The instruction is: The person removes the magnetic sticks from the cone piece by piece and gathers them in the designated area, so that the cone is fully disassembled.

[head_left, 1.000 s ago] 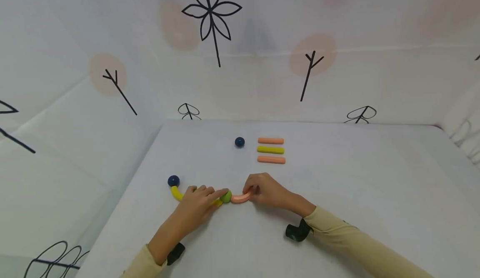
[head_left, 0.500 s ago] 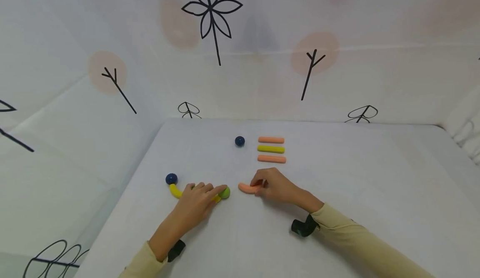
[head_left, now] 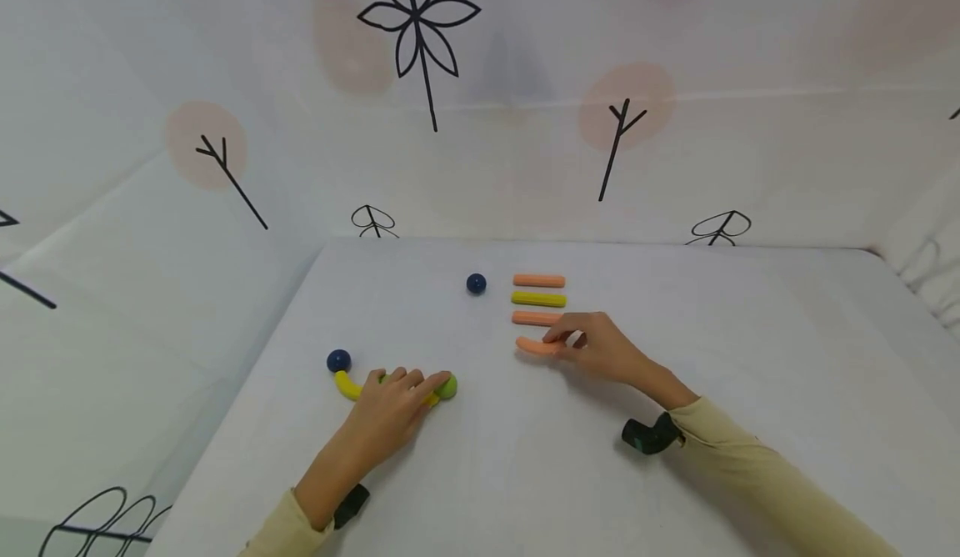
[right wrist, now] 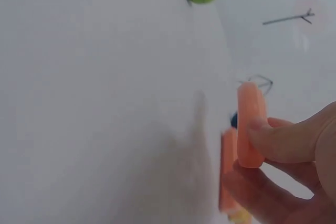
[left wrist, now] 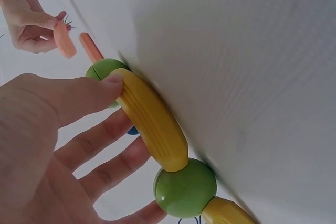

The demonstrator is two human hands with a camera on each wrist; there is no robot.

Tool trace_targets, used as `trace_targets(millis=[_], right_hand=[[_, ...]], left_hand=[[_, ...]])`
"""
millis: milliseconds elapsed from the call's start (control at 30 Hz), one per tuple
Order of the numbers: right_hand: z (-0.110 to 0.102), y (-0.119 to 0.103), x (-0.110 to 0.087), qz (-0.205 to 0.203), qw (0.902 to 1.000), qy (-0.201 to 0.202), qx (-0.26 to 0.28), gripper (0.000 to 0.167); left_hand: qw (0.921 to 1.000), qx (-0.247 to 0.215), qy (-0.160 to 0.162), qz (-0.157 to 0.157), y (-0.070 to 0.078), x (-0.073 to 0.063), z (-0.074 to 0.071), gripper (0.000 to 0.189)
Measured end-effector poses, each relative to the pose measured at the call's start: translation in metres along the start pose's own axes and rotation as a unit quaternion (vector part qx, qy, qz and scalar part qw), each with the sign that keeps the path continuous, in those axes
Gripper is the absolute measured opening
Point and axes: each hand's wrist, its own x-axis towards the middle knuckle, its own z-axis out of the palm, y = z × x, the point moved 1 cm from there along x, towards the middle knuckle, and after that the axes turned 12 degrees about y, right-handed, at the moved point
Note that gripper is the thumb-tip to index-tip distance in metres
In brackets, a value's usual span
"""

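My left hand [head_left: 393,413] holds a chain of toy rods and balls on the white table. In the left wrist view, its thumb presses a yellow curved rod [left wrist: 152,121] with fingers behind; a green ball [left wrist: 185,187] joins one end, and another green ball [left wrist: 102,69] sits at the other. A second yellow curved rod [head_left: 347,385] leads to a dark blue ball [head_left: 339,361] at the chain's left end; the hand covers the middle. My right hand [head_left: 603,348] pinches an orange curved rod [head_left: 534,346] between thumb and fingers, apart from the chain.
Beyond the right hand lie two straight orange rods, the far one [head_left: 538,280] and the near one [head_left: 534,318], with a straight yellow rod [head_left: 538,298] between them. A loose dark blue ball [head_left: 476,283] is left of these. A printed cloth wall [head_left: 510,165] stands behind the table.
The orange curved rod has come away from the green ball at the chain's right end. My right hand has carried it right and away from me, toward the straight rods. My left hand has barely moved.
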Motion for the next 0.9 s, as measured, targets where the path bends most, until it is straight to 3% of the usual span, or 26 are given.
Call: trace_targets(millis=[333,533,900], right_hand=[[-0.040,0.029,0.008,0.034,0.9974,0.059,-0.023,0.019],[-0.055,0.050,0.013,0.051,0.9950,0.064,-0.056,0.018],[-0.073,0.086,0.027,0.088,0.9922,0.068,-0.057,0.018]], left_hand=[[1.0000,-0.004,0.005,0.004,-0.003,0.001,0.000,0.045],[0.9998,-0.009,0.015,0.008,-0.005,0.001,0.001,0.046],[0.9998,-0.016,0.007,-0.002,-0.006,0.000,0.002,0.047]])
